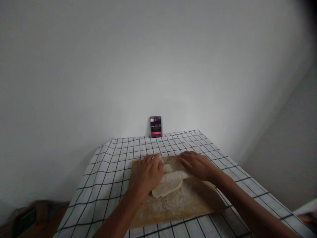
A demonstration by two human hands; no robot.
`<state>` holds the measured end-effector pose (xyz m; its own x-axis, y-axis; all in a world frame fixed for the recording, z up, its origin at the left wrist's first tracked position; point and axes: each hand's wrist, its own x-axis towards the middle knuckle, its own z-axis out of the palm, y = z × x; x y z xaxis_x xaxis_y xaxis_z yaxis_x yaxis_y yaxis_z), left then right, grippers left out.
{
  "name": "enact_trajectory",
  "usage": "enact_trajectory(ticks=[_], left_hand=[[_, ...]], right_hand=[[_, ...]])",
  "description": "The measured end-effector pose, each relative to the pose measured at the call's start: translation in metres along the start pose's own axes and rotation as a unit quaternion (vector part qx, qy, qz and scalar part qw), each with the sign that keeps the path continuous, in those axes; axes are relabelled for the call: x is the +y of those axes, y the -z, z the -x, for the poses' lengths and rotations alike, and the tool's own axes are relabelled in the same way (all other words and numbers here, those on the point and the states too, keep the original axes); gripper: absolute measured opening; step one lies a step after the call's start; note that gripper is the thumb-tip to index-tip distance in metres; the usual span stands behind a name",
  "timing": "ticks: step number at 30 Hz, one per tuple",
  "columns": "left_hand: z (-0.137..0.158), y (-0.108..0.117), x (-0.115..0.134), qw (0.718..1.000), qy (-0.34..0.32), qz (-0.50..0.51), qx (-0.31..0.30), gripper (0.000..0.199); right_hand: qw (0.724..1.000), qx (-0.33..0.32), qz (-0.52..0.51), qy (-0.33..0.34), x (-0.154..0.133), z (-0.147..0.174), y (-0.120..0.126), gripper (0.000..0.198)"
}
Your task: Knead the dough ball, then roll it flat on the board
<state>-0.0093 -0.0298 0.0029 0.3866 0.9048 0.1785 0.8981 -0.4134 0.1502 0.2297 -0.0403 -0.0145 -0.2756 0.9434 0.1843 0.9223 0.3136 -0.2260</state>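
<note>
A floured wooden board [183,206] lies on a table covered by a white cloth with a black grid [109,172]. On the board a pale sheet of dough [164,190] is partly wound around a floured rolling pin [173,177]. My left hand [147,173] presses flat on the pin's left end, fingers pointing away from me. My right hand [196,165] rests palm down on the pin's right end. Both palms hide the ends of the pin.
A small dark box [156,126] stands upright at the table's far edge against the white wall. Brown floor and a dark object [24,219] show at the lower left. A pale surface [305,208] shows at the lower right.
</note>
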Motion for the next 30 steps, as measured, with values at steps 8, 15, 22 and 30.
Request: enact_trajectory(ticks=[8, 15, 22, 30], left_hand=[[0.007, -0.004, 0.003, 0.999, -0.03, -0.008, 0.022, 0.046], [0.034, -0.011, 0.007, 0.996, -0.056, -0.013, 0.063, 0.045], [0.035, -0.015, 0.006, 0.998, -0.041, 0.008, 0.057, 0.046], [0.005, -0.015, -0.006, 0.997, -0.038, -0.006, 0.061, 0.037]], right_hand=[[0.999, 0.05, -0.015, 0.014, 0.001, 0.018, -0.015, 0.048], [0.994, 0.107, 0.012, 0.008, -0.021, 0.063, -0.028, 0.047], [0.998, 0.057, 0.017, 0.014, -0.019, 0.052, -0.016, 0.045], [0.999, 0.018, 0.018, 0.022, -0.003, -0.008, 0.002, 0.046]])
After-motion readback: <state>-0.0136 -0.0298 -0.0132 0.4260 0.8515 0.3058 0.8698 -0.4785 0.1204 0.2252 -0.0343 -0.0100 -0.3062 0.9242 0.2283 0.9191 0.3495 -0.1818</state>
